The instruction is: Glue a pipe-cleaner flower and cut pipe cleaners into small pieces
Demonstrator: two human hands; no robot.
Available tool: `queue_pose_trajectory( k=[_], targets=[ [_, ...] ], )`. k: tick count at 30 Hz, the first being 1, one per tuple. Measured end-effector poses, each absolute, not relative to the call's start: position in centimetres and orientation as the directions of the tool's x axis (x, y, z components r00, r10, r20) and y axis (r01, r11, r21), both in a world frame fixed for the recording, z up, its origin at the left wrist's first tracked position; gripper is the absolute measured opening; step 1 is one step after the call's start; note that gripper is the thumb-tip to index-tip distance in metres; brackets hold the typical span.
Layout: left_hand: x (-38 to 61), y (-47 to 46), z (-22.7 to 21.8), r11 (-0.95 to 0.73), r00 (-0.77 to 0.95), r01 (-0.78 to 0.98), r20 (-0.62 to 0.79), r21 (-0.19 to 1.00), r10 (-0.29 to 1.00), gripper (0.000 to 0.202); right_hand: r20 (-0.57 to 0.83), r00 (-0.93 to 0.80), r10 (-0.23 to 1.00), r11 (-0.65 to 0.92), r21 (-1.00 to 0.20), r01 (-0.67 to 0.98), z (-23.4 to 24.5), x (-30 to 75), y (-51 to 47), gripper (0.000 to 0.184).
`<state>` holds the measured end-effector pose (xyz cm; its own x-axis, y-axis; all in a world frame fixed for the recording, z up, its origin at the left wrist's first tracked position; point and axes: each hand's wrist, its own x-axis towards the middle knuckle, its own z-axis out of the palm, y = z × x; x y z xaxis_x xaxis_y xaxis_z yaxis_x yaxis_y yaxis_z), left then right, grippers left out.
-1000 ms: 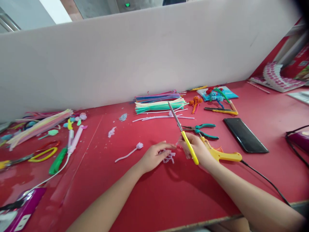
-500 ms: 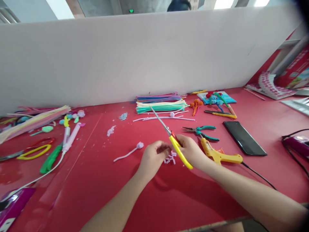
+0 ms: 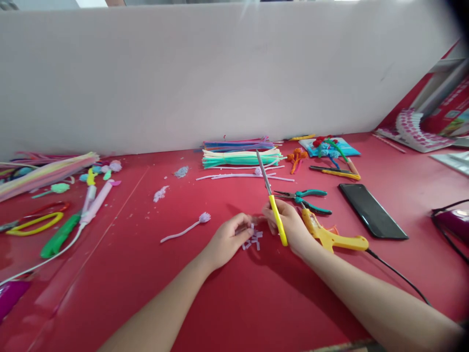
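Note:
My right hand grips yellow-handled scissors, blades shut and pointing up and away. My left hand rests low on the red table, its fingers pinched at a small heap of short pale lilac pipe-cleaner pieces; whether it holds one I cannot make out. The two hands almost touch over that heap. A lilac pipe-cleaner flower on a stem lies left of my left hand.
Behind the hands lie a bundle of coloured pipe cleaners, teal pliers, a yellow glue gun with its cord, a black phone and finished pipe-cleaner flowers. More pipe cleaners and scissors lie far left. A white partition backs the table.
The scissors swung left half a second ago and now stand more upright again. My left fingers have closed in on the lilac pieces. The camera tipped down slightly.

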<state>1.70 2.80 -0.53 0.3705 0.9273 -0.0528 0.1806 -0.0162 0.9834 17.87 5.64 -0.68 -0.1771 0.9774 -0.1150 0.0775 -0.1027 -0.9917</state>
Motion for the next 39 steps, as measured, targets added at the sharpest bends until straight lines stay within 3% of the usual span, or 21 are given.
queue_pose_trajectory(
  k=[6,11,14,16,19,23,27,29,33,36,39],
  targets=[
    [1.6,2.3,0.1,0.039,0.459,0.225,-0.141,0.974,0.877,0.005,-0.098,-0.178,0.979,-0.087,-0.994,0.070,-0.8,17.9,5.5,0.008],
    [1.4,2.9,-0.1,0.009,0.233,0.122,-0.038,0.992,0.972,0.008,-0.099,-0.221,0.970,-0.086,-0.994,0.068,-0.2,17.8,5.3,0.012],
    [1.5,3.0,-0.1,0.056,0.102,0.059,-0.062,0.997,0.993,0.014,-0.058,-0.243,0.968,-0.012,-0.982,0.187,0.7,18.1,5.2,0.015],
    [1.7,2.8,0.0,0.069,0.047,-0.016,-0.068,0.997,0.997,0.015,0.015,-0.236,0.972,0.101,-0.928,0.360,1.4,18.4,5.1,0.018],
    [1.9,2.4,0.6,0.061,0.020,-0.149,-0.059,0.987,0.998,0.014,0.101,-0.275,0.956,0.256,-0.746,0.615,2.3,18.8,4.6,0.023],
    [2.0,1.9,1.3,0.073,0.014,-0.293,-0.072,0.953,0.997,0.010,0.085,-0.392,0.916,0.356,-0.623,0.697,2.6,19.0,3.6,0.020],
    [2.4,1.7,1.4,0.090,-0.006,-0.319,-0.097,0.943,0.995,0.009,0.107,-0.397,0.911,0.390,-0.536,0.749,2.1,19.6,3.2,0.017],
    [2.9,1.4,1.2,0.148,0.026,-0.276,-0.147,0.949,0.989,0.010,0.113,-0.383,0.917,0.375,-0.569,0.732,1.7,19.9,3.3,0.016],
    [3.7,0.9,0.9,0.264,0.121,-0.147,-0.248,0.953,0.961,0.009,0.038,-0.373,0.927,0.260,-0.781,0.567,1.2,19.8,3.4,0.011],
    [3.8,0.7,0.5,0.217,0.145,-0.043,-0.208,0.975,0.967,0.009,-0.058,-0.400,0.915,0.142,-0.881,0.452,0.8,19.5,3.3,0.014],
    [3.6,0.8,0.1,0.171,0.167,0.053,-0.178,0.984,0.970,0.009,-0.087,-0.397,0.914,0.104,-0.894,0.436,0.3,19.3,3.1,0.013]
  ],
)
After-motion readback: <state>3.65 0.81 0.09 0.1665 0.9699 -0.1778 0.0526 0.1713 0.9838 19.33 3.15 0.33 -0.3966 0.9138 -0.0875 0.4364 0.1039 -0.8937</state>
